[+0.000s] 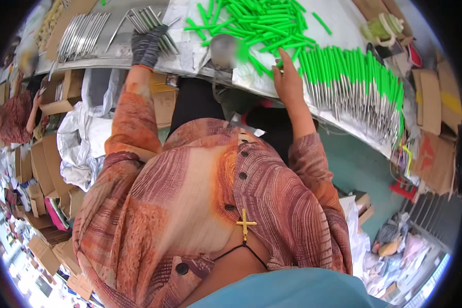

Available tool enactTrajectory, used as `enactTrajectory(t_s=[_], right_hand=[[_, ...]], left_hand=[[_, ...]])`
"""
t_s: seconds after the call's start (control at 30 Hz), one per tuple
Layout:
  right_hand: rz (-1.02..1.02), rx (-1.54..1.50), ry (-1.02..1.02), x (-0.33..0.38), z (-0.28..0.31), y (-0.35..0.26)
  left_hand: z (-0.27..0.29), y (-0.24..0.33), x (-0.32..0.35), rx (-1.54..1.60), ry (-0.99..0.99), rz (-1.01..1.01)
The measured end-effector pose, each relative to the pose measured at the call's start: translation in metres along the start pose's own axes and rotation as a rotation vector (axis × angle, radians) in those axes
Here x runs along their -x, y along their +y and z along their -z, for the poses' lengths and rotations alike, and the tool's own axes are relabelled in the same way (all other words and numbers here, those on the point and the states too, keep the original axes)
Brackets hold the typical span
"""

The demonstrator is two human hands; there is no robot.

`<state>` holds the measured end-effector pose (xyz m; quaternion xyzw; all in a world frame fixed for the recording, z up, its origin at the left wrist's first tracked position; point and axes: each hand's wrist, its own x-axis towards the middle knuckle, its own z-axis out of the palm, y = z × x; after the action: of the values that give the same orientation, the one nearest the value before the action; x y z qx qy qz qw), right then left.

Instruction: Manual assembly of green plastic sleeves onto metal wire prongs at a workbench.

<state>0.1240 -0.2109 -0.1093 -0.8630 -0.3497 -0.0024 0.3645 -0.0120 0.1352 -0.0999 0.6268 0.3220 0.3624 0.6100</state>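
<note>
My left hand (148, 47), in a grey striped glove, is closed around a bundle of thin metal rods (145, 19) at the table's far left. My bare right hand (289, 79) is over the table's front edge, right of the middle. Its index finger and thumb are apart, beside loose green tubes (262, 65); the other fingers are partly hidden. Farther back is a large heap of green tubes (256, 20). Right of that hand, metal rods with green sleeves (351, 77) lie side by side in a long row. Between my hands is a blurred, round greyish thing (225, 50).
Bare metal rods (83, 36) lie in a row at the far left. A green-lidded jar (382, 26) stands at the back right. Cardboard boxes (436, 92) flank the table's right end. On the left are white plastic sacks (82, 143) and another person (18, 118).
</note>
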Motion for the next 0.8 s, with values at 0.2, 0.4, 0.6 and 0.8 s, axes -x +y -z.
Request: enactTrajectory(t_s=[0.2, 0.4, 0.6, 0.8], right_hand=[[-0.060, 0.045, -0.005, 0.001, 0.016, -0.003], [0.005, -0.093, 0.039, -0.003, 0.026, -0.027], [0.064, -0.282, 0.029, -0.002, 0.021, -0.026], [0.029, -0.622, 0.062, -0.008, 0.033, -0.052]], left_hand=[[-0.017, 0.054, 0.034, 0.255, -0.068, 0.102], [-0.064, 0.074, 0.069, 0.209, 0.039, -0.178], [-0.083, 0.081, 0.072, 0.235, 0.086, -0.209], [-0.084, 0.077, 0.083, 0.211, 0.009, -0.228]])
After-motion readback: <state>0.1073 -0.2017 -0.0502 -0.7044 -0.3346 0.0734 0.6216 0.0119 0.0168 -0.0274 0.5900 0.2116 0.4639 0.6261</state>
